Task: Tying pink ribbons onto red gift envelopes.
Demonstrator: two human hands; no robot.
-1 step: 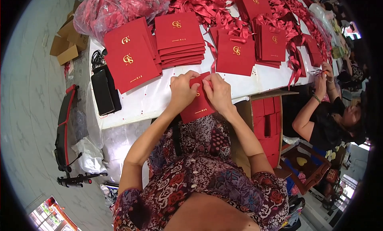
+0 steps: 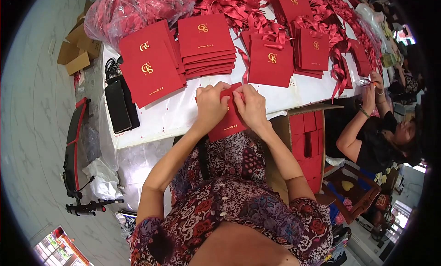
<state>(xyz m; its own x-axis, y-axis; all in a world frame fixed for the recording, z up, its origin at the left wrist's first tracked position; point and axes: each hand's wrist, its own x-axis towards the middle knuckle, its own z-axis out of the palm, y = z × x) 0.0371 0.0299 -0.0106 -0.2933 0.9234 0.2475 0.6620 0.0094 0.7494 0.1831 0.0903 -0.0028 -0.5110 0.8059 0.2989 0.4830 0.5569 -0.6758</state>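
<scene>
A small red paper gift bag point(image 2: 228, 128) with gold print is held at the table's front edge, over my lap. My left hand point(image 2: 212, 105) pinches its upper left part, thumb across the front. On the upper right, my right hand point(image 2: 250, 107) grips the same bag with fingers curled at its top. A red ribbon point(image 2: 245, 68) runs down the table toward my right hand; whether I hold its end is hidden. Beyond my hands lie a stack of flat red bags point(image 2: 209, 57) and, to its left, more overlapping bags point(image 2: 154, 77).
Bags with ribbon handles point(image 2: 271, 61) and a heap of red ribbons point(image 2: 229, 11) cover the far table. A phone point(image 2: 118, 105) lies at the left edge. An open carton point(image 2: 305, 151) of red bags stands by my right arm. A co-worker's hands point(image 2: 373, 93) hold something small.
</scene>
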